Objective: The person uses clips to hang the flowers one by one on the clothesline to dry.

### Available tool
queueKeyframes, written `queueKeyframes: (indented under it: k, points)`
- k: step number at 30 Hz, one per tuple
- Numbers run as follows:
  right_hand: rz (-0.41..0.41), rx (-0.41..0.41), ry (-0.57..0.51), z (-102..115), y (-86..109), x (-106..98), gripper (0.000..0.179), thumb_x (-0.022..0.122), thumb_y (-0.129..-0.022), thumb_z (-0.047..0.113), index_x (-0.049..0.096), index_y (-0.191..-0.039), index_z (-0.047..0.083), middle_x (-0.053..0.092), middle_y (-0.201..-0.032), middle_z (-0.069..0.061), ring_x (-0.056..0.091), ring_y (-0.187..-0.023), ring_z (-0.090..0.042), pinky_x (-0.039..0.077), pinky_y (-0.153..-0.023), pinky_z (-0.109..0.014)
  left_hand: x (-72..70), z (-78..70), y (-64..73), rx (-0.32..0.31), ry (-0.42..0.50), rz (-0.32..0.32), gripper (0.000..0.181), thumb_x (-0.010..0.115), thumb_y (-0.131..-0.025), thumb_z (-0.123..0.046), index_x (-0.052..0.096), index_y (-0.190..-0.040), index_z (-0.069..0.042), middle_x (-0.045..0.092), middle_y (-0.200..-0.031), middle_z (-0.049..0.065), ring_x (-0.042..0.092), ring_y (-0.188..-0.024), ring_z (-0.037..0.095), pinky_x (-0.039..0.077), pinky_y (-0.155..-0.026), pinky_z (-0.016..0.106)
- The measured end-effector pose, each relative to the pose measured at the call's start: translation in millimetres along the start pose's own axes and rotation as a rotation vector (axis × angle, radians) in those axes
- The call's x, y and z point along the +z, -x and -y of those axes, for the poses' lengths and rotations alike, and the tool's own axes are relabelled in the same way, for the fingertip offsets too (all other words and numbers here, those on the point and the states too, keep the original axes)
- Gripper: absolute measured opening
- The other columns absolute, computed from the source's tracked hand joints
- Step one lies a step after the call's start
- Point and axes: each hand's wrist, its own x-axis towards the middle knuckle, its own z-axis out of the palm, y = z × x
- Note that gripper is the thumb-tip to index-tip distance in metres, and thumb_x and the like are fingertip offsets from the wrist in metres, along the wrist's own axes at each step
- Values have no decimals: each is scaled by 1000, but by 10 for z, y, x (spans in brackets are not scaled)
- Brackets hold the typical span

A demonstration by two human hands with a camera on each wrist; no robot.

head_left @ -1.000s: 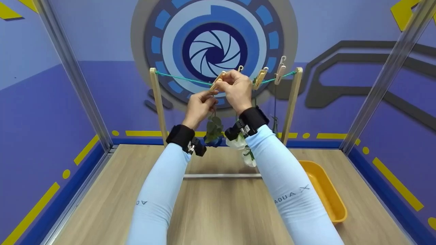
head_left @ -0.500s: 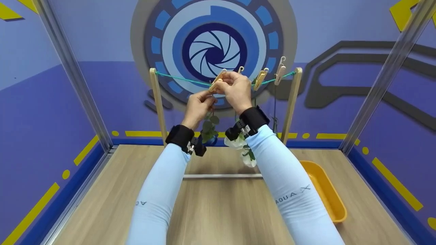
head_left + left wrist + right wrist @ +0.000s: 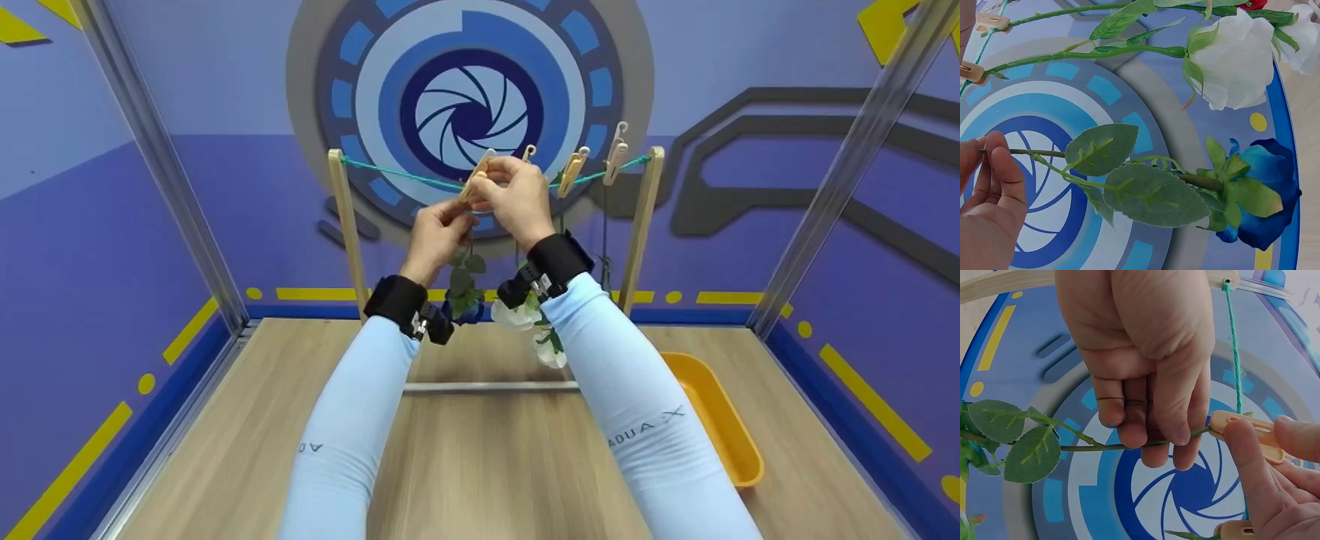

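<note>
A blue rose (image 3: 1264, 191) hangs head down from its stem, green leaves along it. My left hand (image 3: 437, 238) pinches that stem near its cut end, between thumb and fingers. Just above, my right hand (image 3: 519, 196) grips a beige clothespin (image 3: 1247, 430) at the green cord (image 3: 1235, 349). In the right wrist view the stem's end meets the clothespin's tip. White roses (image 3: 1233, 59) hang alongside, their stems held on the cord by other clothespins (image 3: 992, 21). A bit of a red flower (image 3: 1255, 4) shows behind them.
The cord runs between two wooden posts (image 3: 647, 225) of a rack, with a pale bar (image 3: 491, 388) low across the front. Further clothespins (image 3: 574, 172) sit on the cord's right part. A yellow tray (image 3: 739, 442) stands at the right on the wooden table (image 3: 480, 465).
Both hands keep almost the same place at the cord. The blue rose has swung and turned a little below the left hand; the clothespin's grip end has shifted slightly.
</note>
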Motion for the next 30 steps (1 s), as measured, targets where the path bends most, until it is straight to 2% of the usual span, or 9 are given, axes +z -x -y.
queueKeyframes:
  k: [5,9,13,18,21,25,30]
  points:
    - [14,4,-32,18,11,-25,27,66,-99,4,68,-125,-3,73,-116,-21,76,-88,-29,62,-77,-32,3,-8,21,8,-21,19,18,58,-103,-3,72,-113,4,62,-78,4,54,-64,13,44,-60,23]
    - [28,-11,13,36,46,-64,32,65,-100,5,65,-132,-3,72,-121,-21,76,-87,-28,62,-76,-31,0,-4,40,6,-31,31,18,61,-103,-5,72,-114,3,64,-81,8,56,-66,15,45,-60,23]
    - [46,-41,56,58,116,-136,38,62,-101,6,61,-138,-5,69,-128,-22,76,-84,-25,62,-76,-28,-15,-4,71,-5,-80,46,24,60,-104,-7,70,-124,2,70,-96,17,63,-74,19,49,-64,22]
    - [66,-94,58,22,264,-264,38,60,-101,6,61,-137,-6,70,-127,-21,76,-81,-23,62,-74,-30,-62,27,143,-8,-174,63,31,56,-107,-10,65,-135,0,70,-117,20,68,-92,26,53,-73,26]
    - [77,-134,71,-53,392,-354,33,61,-102,7,64,-132,-6,72,-122,-20,75,-79,-24,63,-71,-30,-113,65,224,29,-228,76,32,56,-107,-11,64,-136,1,68,-125,22,67,-106,30,54,-86,32]
    - [92,-193,126,-205,612,-494,27,61,-103,7,68,-126,-6,74,-115,-20,74,-81,-31,62,-71,-32,-197,144,386,91,-322,84,35,55,-108,-14,60,-140,1,64,-132,22,62,-118,32,49,-102,38]
    - [93,-275,256,-452,882,-673,25,60,-105,8,71,-123,-5,75,-110,-19,73,-90,-31,58,-77,-25,-296,262,624,147,-441,58,38,56,-108,-19,59,-140,1,61,-132,22,62,-118,35,49,-103,45]
